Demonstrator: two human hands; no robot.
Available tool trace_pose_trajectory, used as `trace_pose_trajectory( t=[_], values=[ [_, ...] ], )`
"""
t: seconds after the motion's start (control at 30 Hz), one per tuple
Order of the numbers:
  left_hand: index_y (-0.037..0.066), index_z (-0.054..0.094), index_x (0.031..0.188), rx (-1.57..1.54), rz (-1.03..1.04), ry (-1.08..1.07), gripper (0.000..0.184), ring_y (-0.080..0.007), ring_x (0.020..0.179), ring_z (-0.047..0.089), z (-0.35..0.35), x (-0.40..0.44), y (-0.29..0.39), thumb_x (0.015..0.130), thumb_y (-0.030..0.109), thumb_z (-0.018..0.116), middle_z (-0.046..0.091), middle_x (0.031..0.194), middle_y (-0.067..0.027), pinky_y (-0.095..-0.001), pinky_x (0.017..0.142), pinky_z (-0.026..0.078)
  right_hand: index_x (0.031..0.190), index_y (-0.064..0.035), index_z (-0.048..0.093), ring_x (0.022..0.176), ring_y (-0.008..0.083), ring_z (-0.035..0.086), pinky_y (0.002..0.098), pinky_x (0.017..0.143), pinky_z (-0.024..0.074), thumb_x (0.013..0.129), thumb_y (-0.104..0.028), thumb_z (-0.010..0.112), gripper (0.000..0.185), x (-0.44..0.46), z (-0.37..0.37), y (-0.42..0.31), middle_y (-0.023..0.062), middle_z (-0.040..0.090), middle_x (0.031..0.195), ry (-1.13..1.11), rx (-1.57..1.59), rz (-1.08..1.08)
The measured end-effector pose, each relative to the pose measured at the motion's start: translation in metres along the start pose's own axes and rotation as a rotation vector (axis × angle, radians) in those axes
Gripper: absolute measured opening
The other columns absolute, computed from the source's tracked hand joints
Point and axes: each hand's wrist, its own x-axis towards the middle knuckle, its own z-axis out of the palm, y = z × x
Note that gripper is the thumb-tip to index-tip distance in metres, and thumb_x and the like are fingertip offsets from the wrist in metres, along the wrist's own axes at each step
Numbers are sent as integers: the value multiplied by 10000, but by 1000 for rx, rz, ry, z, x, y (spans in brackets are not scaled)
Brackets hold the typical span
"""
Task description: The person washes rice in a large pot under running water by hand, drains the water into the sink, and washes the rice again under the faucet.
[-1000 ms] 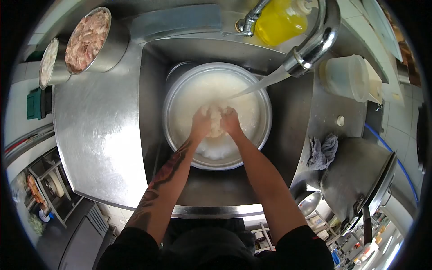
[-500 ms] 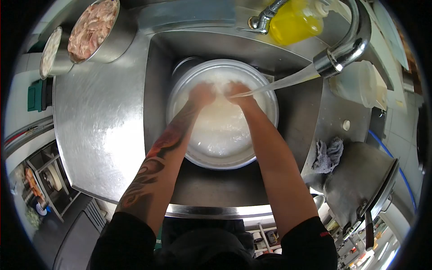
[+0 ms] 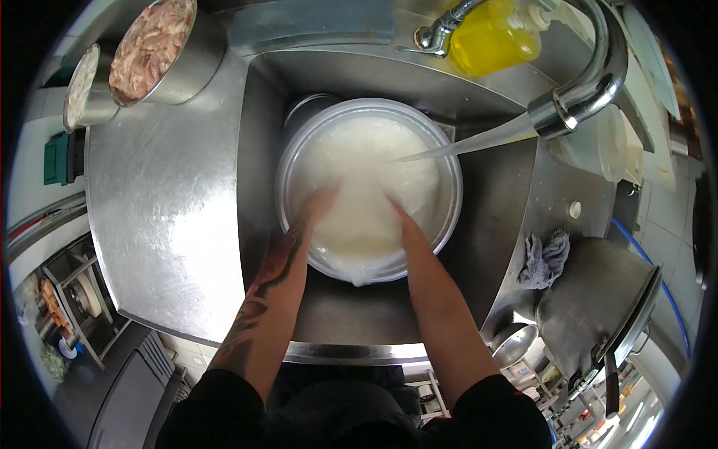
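Note:
A large round metal basin (image 3: 453,202) stands in the sink, filled with cloudy white water (image 3: 366,165). My left hand (image 3: 321,200) dips into the water on the left side of the basin. On the right side, my right hand (image 3: 396,208) is sunk in as well, with little more than the wrist showing. The murky water and motion blur hide the fingers of both hands. From the faucet (image 3: 557,112) at the upper right, a stream of water (image 3: 479,141) runs into the basin beyond my hands. Some water bulges over the near rim.
The steel sink (image 3: 359,322) surrounds the basin. Metal containers of raw meat (image 3: 153,49) and a whitish food (image 3: 81,86) stand upper left. A yellow soap bottle (image 3: 493,41), a grey rag (image 3: 544,258) and a big pot (image 3: 591,307) are on the right.
Both hands have moved from the far part of the basin toward me and sunk deeper. The water has surged to the near rim, where some slops over.

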Motion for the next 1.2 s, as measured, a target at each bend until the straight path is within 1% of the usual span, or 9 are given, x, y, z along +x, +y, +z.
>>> trace_pose_trajectory(
  t=[0.13, 0.33, 0.4, 0.53, 0.6, 0.67, 0.87, 0.97, 1.2],
  values=[
    [39, 543, 1350, -771, -189, 138, 656, -297, 1100, 603, 60, -25, -34, 931, 541, 494, 646, 1183, -195, -393, 965, 458, 1301, -38, 573, 1063, 236, 624, 371, 933, 492, 967, -395, 538, 490, -7, 32, 23, 109, 637, 1209, -27, 58, 110],
    [37, 513, 1326, -331, -44, -42, 448, -167, 873, 619, 58, -24, 19, 981, 319, 557, 652, 1033, -109, -283, 753, 493, 1257, -31, 587, 999, 216, 628, 359, 875, 512, 955, -317, 566, 416, -56, 81, -2, 91, 648, 1127, -26, 136, -188],
    [17, 529, 1324, -772, -153, 263, 428, -334, 1142, 596, 27, -38, 68, 967, 253, 532, 633, 1194, -235, -411, 1003, 431, 1227, -24, 591, 955, 208, 623, 341, 845, 509, 946, -199, 593, 332, -56, 78, -4, 92, 651, 1074, -46, 261, -379],
    [7, 564, 1256, -802, -242, 149, 427, -388, 1005, 634, -27, -58, 109, 978, 327, 516, 647, 1090, -282, -448, 895, 469, 1032, 17, 607, 837, 278, 627, 374, 777, 506, 921, -162, 589, 212, -19, 41, -6, 172, 640, 943, 246, -1054, -855],
    [-58, 592, 1167, -677, -83, 238, 449, -418, 907, 650, -22, -44, 103, 974, 341, 518, 650, 973, -315, -463, 825, 479, 971, 27, 603, 816, 312, 625, 387, 762, 503, 897, -174, 607, 214, -29, 53, -31, 208, 632, 914, 287, -1276, -831],
    [-83, 612, 1085, -701, -91, 274, 465, -421, 882, 650, -37, -39, 118, 973, 357, 512, 652, 942, -309, -467, 807, 483, 844, 2, 610, 849, 365, 620, 428, 763, 498, 818, -247, 664, 256, -50, 83, -67, 230, 636, 883, 578, -1042, -653],
    [-70, 640, 917, -394, -121, 92, 415, -443, 813, 624, -106, -23, 147, 929, 340, 576, 666, 909, -279, -462, 727, 480, 843, -70, 695, 924, 370, 617, 454, 850, 493, 754, -306, 675, 254, -56, 95, -141, 182, 666, 840, 404, -1527, -652],
    [60, 683, 965, 46, 305, 344, 274, -391, 1018, 573, -89, 3, 118, 867, 308, 623, 624, 1049, -194, -496, 855, 482, 1014, -98, 704, 1138, 368, 537, 480, 902, 477, 768, -313, 665, 329, -46, 72, -134, 217, 603, 1154, 377, -1502, -800],
    [105, 629, 1125, 249, 242, 359, 339, -398, 1093, 547, -49, -30, 79, 832, 274, 620, 578, 1173, -177, -518, 899, 467, 1231, -65, 578, 1356, 429, 324, 470, 1041, 401, 785, -297, 672, 511, -49, 60, -65, 210, 311, 1515, 753, -1313, -850]
  ],
)
